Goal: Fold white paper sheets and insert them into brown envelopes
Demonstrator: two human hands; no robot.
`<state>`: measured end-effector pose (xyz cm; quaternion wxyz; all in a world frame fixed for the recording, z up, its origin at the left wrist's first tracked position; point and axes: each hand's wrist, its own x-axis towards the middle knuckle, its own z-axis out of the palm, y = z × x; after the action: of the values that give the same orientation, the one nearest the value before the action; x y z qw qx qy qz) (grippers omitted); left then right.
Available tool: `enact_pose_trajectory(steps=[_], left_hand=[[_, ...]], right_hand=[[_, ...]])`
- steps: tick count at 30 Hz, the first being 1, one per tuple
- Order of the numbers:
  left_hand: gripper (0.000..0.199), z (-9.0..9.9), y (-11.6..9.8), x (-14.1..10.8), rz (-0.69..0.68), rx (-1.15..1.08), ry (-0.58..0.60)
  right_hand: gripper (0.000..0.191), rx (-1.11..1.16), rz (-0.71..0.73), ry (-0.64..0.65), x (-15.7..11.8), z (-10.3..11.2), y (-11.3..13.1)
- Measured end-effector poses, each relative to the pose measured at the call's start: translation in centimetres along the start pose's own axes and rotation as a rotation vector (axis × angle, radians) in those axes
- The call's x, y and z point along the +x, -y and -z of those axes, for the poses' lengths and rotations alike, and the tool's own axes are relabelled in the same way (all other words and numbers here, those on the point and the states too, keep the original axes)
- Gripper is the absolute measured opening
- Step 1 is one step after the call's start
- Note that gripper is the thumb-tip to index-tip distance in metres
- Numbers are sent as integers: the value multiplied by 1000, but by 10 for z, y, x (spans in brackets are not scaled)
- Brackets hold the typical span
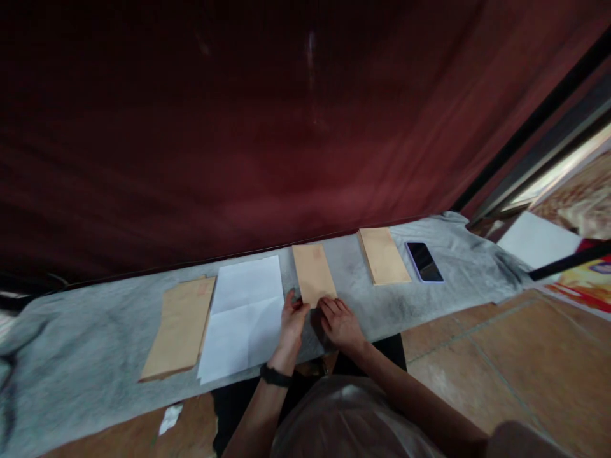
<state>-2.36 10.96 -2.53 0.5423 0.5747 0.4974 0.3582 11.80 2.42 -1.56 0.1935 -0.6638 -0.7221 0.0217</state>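
A brown paper envelope lies on the grey cloth in front of me, its near end between my hands. My left hand, with a black band on the wrist, grips the envelope's near left corner, thumb on top. At the near right corner, the curled fingers of my right hand hold the edge; their tips are partly hidden. Left of the envelope, white paper sheets with a crease across the middle lie flat. Beyond them is a stack of larger-looking brown envelopes. To the right rests another brown envelope stack.
A phone with a dark screen lies right of the envelopes. The grey cloth covers a long narrow surface against a dark red curtain-like backdrop. A crumpled white scrap is on the tiled floor.
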Motion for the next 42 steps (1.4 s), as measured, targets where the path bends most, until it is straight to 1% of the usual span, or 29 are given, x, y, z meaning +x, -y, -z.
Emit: enact_pose_trajectory(steps=[2,4,6,7,8,10,11,13,14,16,18,19,22,26,27,28,29,31,33,35,37,39,40,42], left_hand=[[48,-4,-11,3,25,-60,-40],[43,-11,-26,4,17,-82,-54],[42,-18,-43,2,-9,-86,-42],[44,-22,-51,1,-31,-82,-20],[46,-25,-57,-1,-53,-80,7],[48,-29,-65,-5,-79,-91,37],[49,-31,-66,-7,-76,-98,29],[49,-32,-62,-12,-24,-119,-15],[50,-33,-58,-14,19,-142,-24],[52,-34,-48,-17,106,-207,7],[53,-35,-39,-18,152,-257,50],[53,-34,-36,-17,158,-260,53],[51,-27,-31,-10,168,-202,13],[60,-11,-28,-3,217,-73,13],[63,-8,-28,-4,211,-8,20],[65,-5,-28,-5,195,69,24],[65,-4,-28,-6,170,152,22],[62,-3,-29,-11,122,314,10],[61,-4,-30,-16,91,460,-11],[61,-6,-31,-21,51,601,-38],[56,-8,-31,-25,-51,753,-86],[48,-11,-29,-24,-223,895,-106],[46,-14,-28,-23,-319,951,-87],[46,-22,-25,-16,-480,1029,6]], right_hand=[[45,-25,-36,-3,6,2,2],[41,-24,-90,-14,13,8,2],[38,50,-165,-45,20,15,-1],[36,139,-214,-77,24,19,-4],[33,281,-282,-126,27,23,-8],[31,627,-442,-244,32,29,-16],[36,775,-511,-292,33,31,-19],[49,949,-594,-339,33,31,-23],[51,1011,-611,-341,32,29,-23],[49,1180,-644,-326,26,22,-20],[45,1363,-665,-271,20,14,-16],[44,1417,-661,-231,16,10,-13],[44,1446,-613,-112,7,0,-8],[49,1293,-556,91,-5,1,-7],[48,1230,-540,109,-8,4,-8],[46,1145,-507,96,-11,7,-10],[44,1036,-450,58,-13,10,-12],[41,733,-256,5,-17,16,-14],[46,406,-45,18,-21,19,-16],[51,199,66,56,-25,18,-16],[55,85,101,57,-28,15,-16],[57,40,101,43,-30,12,-15],[56,35,97,36,-31,10,-15],[53,39,87,26,-31,9,-15]])
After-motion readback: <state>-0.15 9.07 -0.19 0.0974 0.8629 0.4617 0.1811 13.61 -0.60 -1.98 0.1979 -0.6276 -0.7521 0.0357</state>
